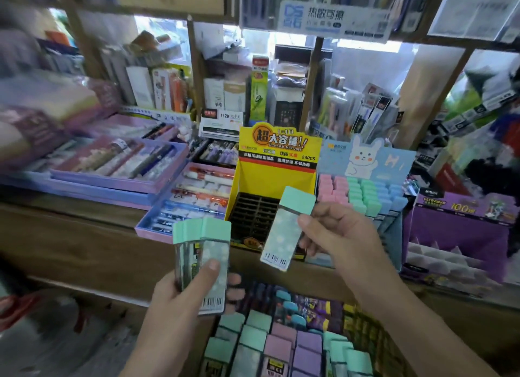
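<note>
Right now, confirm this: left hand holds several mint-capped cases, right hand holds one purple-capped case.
Not quite: in the head view the single case in the right hand is mint-capped, not purple-capped. The left hand does hold several mint-capped cases.

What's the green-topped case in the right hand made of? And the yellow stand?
The case in the right hand looks like smooth plastic: a dotted, faintly see-through body under a matte mint cap. The yellow stand seems printed cardboard, judging by its flat folded walls.

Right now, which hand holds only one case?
The right hand: it pinches a single mint-capped case, while the left hand grips a stack of several.
</note>
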`<state>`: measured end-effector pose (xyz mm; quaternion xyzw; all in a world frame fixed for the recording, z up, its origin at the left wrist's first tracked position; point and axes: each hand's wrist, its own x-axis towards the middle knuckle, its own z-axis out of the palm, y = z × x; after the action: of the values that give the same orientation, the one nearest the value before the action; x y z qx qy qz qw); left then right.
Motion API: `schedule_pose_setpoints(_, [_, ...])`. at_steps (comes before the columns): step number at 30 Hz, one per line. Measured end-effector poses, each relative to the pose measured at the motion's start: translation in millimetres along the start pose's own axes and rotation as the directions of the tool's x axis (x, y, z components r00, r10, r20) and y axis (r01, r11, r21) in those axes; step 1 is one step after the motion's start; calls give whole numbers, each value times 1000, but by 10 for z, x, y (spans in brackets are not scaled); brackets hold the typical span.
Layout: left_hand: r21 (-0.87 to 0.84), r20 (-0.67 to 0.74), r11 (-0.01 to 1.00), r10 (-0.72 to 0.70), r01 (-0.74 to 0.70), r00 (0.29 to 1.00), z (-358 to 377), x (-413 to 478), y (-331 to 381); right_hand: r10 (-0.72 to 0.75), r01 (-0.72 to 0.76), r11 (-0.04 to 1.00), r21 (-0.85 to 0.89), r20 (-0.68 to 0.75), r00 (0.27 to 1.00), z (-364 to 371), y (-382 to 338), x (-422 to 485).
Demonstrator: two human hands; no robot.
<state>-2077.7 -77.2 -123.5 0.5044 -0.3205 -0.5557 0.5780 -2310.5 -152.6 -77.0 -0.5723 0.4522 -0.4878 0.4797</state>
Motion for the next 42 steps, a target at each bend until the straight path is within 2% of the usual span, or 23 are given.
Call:
schedule_pose_setpoints(7, [-86,-84,996,-10,3,996,-31,93,-76,-168,136,960,-246,-112,979,417,-45,687])
schedule_pose_setpoints(11, [-119,-128,993,-18,2,992,-67,102,-113,-252,195,913,-358,-120,960,612,33,972])
schedule_pose_setpoints(14, [-118,-110,992,-57,43,992,-90,111,-116,-275,207,889,-408,-114,955,725,77,1112])
schedule_pose_setpoints(21, [-78,-98,995,-76,69,992,-103,159,-135,-262,189,852,-489,-85,961,751,200,1228])
schedule_pose_setpoints(28, [-62,-107,994,-100,94,989,-108,182,-134,-192,147,877,-457,-54,980,721,286,1204])
schedule_pose_setpoints(32, [-54,-112,994,-96,90,989,-89,193,-118,-188,119,896,-428,-122,975,742,329,1245])
schedule_pose_setpoints(35, [-48,-115,996,-87,82,990,-94,194,-123,-194,87,877,-473,-181,964,788,411,1277])
schedule_pose_setpoints(38, [-49,-117,995,-88,83,989,-107,191,-137,-202,61,817,-573,-185,962,808,490,1311])
schedule_pose_setpoints(42, [-57,-115,995,-94,87,989,-116,200,-154,-174,33,807,-590,-184,967,797,505,1333])
